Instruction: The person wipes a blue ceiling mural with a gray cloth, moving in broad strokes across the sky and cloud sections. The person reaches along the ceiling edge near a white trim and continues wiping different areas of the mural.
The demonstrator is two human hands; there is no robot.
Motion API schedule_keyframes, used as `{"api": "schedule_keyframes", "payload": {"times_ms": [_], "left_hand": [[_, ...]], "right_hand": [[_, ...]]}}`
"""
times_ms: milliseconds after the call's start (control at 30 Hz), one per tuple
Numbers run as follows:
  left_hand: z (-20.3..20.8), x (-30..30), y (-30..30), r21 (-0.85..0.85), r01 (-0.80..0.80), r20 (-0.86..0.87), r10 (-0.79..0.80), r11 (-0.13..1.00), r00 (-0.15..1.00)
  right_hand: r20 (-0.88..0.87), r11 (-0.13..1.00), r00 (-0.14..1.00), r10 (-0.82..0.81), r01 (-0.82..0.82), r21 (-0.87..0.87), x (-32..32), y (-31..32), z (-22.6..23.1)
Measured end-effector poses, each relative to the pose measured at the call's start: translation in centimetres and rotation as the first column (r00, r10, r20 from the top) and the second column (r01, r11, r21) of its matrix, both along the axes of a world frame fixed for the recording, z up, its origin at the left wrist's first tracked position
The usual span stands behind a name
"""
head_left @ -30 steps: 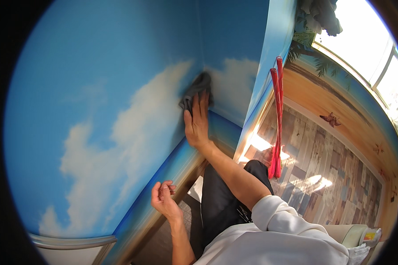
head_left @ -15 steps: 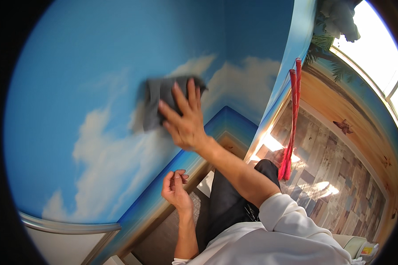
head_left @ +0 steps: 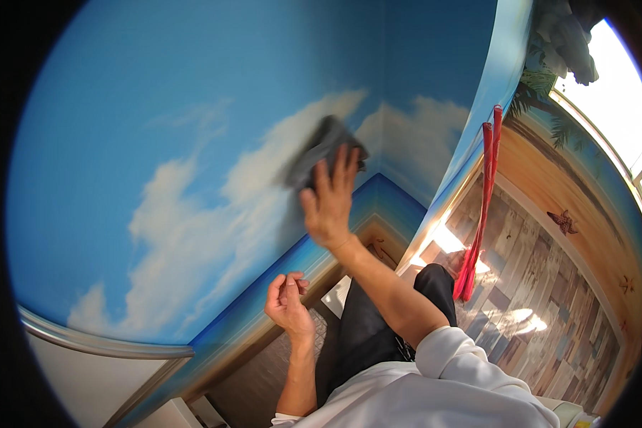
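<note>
Pressed flat over a folded dark grey cloth point(head_left: 322, 145), my right hand point(head_left: 331, 214) keeps it against the blue wall point(head_left: 192, 64) painted with white clouds. The cloth sits close to the wall's inner corner and is partly smeared by motion; my fingers cover its lower right part. My left hand point(head_left: 287, 305) hangs lower, in front of the wall's painted lower band, apart from the cloth. Its fingers are loosely curled in toward the thumb, and nothing shows in them.
Red cords point(head_left: 483, 207) hang down at the right, beside the wall's edge. Beyond them lie a wood-patterned floor point(head_left: 542, 278) and a bright window point(head_left: 610, 93). A silvery rail point(head_left: 107, 342) runs at the lower left above a pale panel point(head_left: 96, 378).
My right hand and the cloth have slid right along the wall toward the corner, and the cloth has turned. My left hand stays nearly where it was. The view has shifted slightly.
</note>
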State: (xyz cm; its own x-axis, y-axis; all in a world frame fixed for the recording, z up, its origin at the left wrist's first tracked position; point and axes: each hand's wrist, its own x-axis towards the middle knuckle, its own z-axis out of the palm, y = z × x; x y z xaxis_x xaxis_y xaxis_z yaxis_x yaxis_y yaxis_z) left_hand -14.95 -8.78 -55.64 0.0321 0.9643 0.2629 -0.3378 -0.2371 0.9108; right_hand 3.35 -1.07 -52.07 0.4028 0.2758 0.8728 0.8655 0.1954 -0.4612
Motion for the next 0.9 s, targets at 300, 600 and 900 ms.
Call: {"api": "schedule_keyframes", "payload": {"times_ms": [300, 600, 900], "left_hand": [[0.6, -0.3, -0.2, 0.062, -0.054, 0.057, 0.05, 0.997, 0.997], [2.5, -1.8, -0.5, 0.287, -0.293, 0.225, 0.233, 0.912, 0.946], [3.5, -1.9, -1.3, 0.306, -0.217, 0.149, 0.178, 0.927, 0.973]], "right_hand": [[0.166, 0.987, 0.985, -0.038, 0.063, -0.148, -1.8, -3.2, 1.7], [0.365, 0.964, 0.894, 0.261, -0.225, -0.138, -9.0, -0.2, 6.0], [0.269, 0.973, 0.941, 0.207, -0.168, -0.16, -6.3, -3.2, 0.5]]}}
